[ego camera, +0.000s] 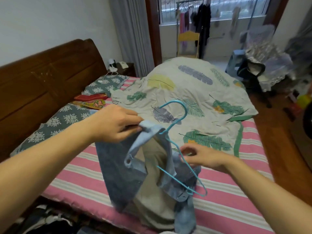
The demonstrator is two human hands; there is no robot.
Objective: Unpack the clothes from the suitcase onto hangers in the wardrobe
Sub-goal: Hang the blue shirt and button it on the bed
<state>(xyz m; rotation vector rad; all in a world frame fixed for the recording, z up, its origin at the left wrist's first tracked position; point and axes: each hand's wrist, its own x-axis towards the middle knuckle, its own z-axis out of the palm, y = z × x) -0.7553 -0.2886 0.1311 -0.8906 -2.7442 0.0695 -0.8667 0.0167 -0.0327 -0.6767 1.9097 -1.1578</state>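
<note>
Denim garment [121, 166] held up over bed [81, 176]; collar pinched by left hand [113, 124], blue hanger [177, 115] gripped by right hand [199, 157]. Hanger partly inserted; hanging in wardrobe judged outstanding.

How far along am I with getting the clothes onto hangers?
Still early, it looks. In hand: your left hand pinches the collar of the denim jacket lying on the bed, while your right hand holds the blue wire hanger, only partly inside the jacket. Left: seat the hanger and carry it to the wardrobe, which is out of view. More clothes seem to lie at the bottom edge.
</note>
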